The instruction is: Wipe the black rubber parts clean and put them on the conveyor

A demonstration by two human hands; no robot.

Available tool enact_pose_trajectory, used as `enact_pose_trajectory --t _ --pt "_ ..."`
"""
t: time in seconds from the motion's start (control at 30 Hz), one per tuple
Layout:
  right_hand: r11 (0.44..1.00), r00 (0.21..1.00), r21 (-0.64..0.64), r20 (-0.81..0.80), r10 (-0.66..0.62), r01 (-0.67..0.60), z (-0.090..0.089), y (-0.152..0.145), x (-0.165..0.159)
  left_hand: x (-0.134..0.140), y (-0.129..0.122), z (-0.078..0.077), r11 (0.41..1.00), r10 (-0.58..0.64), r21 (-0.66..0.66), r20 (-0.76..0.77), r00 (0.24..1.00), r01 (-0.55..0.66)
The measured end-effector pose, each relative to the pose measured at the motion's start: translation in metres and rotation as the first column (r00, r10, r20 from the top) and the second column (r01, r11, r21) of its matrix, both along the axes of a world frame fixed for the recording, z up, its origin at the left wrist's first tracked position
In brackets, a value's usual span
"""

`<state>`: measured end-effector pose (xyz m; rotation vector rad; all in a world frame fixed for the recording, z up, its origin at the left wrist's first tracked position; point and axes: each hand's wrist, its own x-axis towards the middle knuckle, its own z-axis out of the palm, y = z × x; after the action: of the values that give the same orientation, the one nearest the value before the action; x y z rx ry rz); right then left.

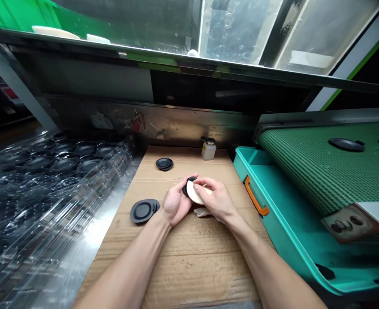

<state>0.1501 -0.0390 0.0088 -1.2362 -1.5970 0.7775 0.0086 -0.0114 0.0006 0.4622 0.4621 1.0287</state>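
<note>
My left hand (176,202) is closed around a black round plastic part (189,182), mostly hidden by my fingers and the pad. In my right hand (218,198) is a cream-white rounded pad (194,193), held against or just over the black part; whether they touch is unclear. A crumpled white cloth or tissue (203,212) lies under my right hand. Left of my left wrist, black round parts (143,210) lie overlapping on the cardboard (183,257). Farther back is another small pile of black parts (164,164).
A small bottle with a dark cap (209,150) stands at the cardboard's back. Clear plastic trays (57,180) of black parts fill the left side. On the right, a teal bin (266,223) with an orange handle sits beneath a green conveyor belt (305,159) carrying black parts. A metal shelf edge (163,60) crosses above.
</note>
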Motion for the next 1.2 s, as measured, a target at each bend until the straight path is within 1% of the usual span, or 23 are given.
enact_pose_trajectory --t 0.07,0.13,0.17,0.27,0.33,0.4,0.43,0.47,0.53,0.57,0.63,0.7,0.77,0.8,0.87,0.93,0.97,1.0,1.1,1.2 --pt "0.999 0.998 -0.039 0.055 0.017 -0.015 -0.005 0.001 0.001 0.001 0.0 -0.002 1.0 0.003 -0.011 -0.038 0.999 -0.003" --pt "0.997 0.984 -0.074 0.17 0.047 -0.035 -0.007 0.002 0.005 0.001 0.0 -0.004 1.0 -0.002 -0.022 -0.053 0.999 0.001" --pt "0.998 0.972 -0.066 0.232 0.03 -0.015 -0.006 0.003 0.008 0.001 0.001 -0.005 1.0 0.0 -0.026 -0.054 0.999 -0.001" --pt "0.993 0.932 0.054 0.344 -0.118 0.106 -0.004 0.002 0.01 0.003 0.004 -0.009 0.999 0.032 -0.042 -0.061 0.998 -0.034" --pt "0.992 0.922 0.089 0.371 -0.115 0.088 -0.003 0.0 0.008 0.004 0.005 -0.011 0.998 0.035 -0.059 -0.061 0.998 -0.038" --pt "0.995 0.911 0.086 0.404 -0.088 0.058 -0.002 0.0 0.007 0.004 0.006 -0.012 0.997 0.032 -0.068 -0.051 0.998 -0.036" --pt "0.991 0.901 0.091 0.415 -0.124 0.095 -0.002 0.001 0.009 0.003 0.007 -0.012 0.997 0.037 -0.069 -0.045 0.998 -0.04" --pt "0.98 0.886 0.105 0.417 -0.2 0.172 -0.002 0.003 0.012 0.001 0.007 -0.011 0.997 0.045 -0.067 -0.043 0.998 -0.048" --pt "0.925 0.844 0.145 0.38 -0.379 0.35 -0.003 0.008 0.021 -0.003 0.007 -0.009 0.996 0.06 -0.065 -0.053 0.997 -0.063" --pt "0.896 0.826 0.158 0.348 -0.443 0.414 -0.003 0.011 0.026 -0.005 0.007 -0.008 0.996 0.057 -0.061 -0.062 0.996 -0.06" --pt "0.861 0.806 0.159 0.302 -0.509 0.483 -0.006 0.016 0.034 -0.006 0.005 -0.004 0.998 0.052 -0.037 -0.097 0.994 -0.056" --pt "0.849 0.793 0.135 0.307 -0.527 0.511 -0.011 0.021 0.039 -0.003 0.001 -0.001 0.996 0.086 0.036 -0.171 0.981 -0.081" --pt "0.849 0.782 0.105 0.345 -0.52 0.518 -0.016 0.023 0.041 0.004 -0.005 0.001 0.973 0.179 0.192 -0.296 0.938 -0.125" --pt "0.852 0.78 0.09 0.361 -0.511 0.516 -0.019 0.024 0.042 0.007 -0.01 0.002 0.944 0.246 0.3 -0.355 0.902 -0.139" --pt "0.858 0.78 0.071 0.383 -0.495 0.509 -0.023 0.025 0.043 0.014 -0.02 0.005 0.846 0.382 0.518 -0.424 0.821 -0.127" --pt "0.86 0.778 0.052 0.402 -0.483 0.507 -0.026 0.026 0.044 0.019 -0.03 0.009 0.743 0.48 0.663 -0.427 0.767 -0.096" --pt "0.859 0.774 0.041 0.413 -0.48 0.511 -0.027 0.027 0.045 0.021 -0.035 0.011 0.712 0.506 0.696 -0.417 0.755 -0.093" --pt "0.856 0.769 0.029 0.424 -0.478 0.516 -0.027 0.027 0.046 0.022 -0.038 0.013 0.7 0.52 0.706 -0.408 0.75 -0.102" --pt "0.851 0.76 0.006 0.447 -0.472 0.525 -0.028 0.029 0.047 0.022 -0.043 0.017 0.714 0.525 0.688 -0.4 0.751 -0.131" --pt "0.852 0.754 0.007 0.462 -0.467 0.523 -0.03 0.029 0.046 0.019 -0.04 0.017 0.707 0.522 0.704 -0.451 0.724 -0.071"
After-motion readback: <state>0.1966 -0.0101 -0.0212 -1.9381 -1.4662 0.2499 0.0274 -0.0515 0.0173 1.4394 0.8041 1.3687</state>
